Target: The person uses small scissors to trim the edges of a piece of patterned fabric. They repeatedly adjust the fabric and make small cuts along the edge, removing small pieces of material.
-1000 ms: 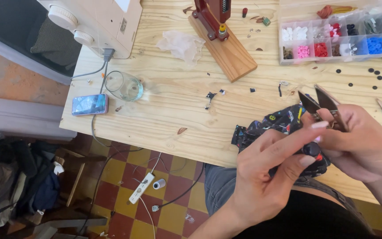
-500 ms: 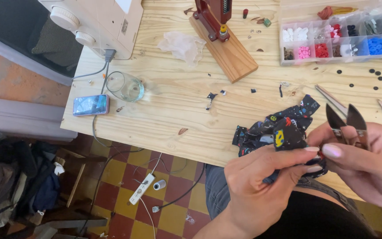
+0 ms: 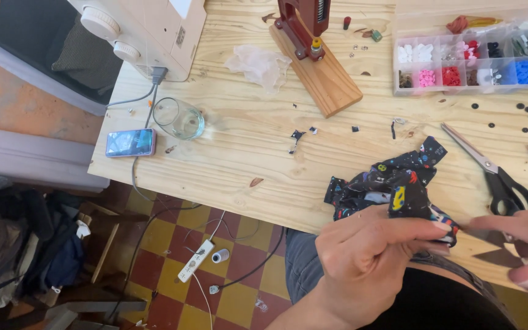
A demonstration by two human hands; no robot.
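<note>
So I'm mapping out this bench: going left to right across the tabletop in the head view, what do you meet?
Phone → glass → crumpled plastic → red press on its wooden base → patterned fabric → black-handled scissors.

The table (image 3: 264, 159) is pale, unvarnished wood with visible grain, matt throughout, as is the wooden base (image 3: 322, 73) of the red-painted metal press (image 3: 304, 21). The dark printed cloth (image 3: 392, 189) is soft, matt woven fabric; the scissors (image 3: 490, 168) pair bright metal blades with glossy black plastic handles. The tumbler (image 3: 178, 119) is clear, shiny glass, the compartment box (image 3: 472, 58) translucent plastic, and the sewing machine (image 3: 148, 30) smooth cream plastic.
</note>
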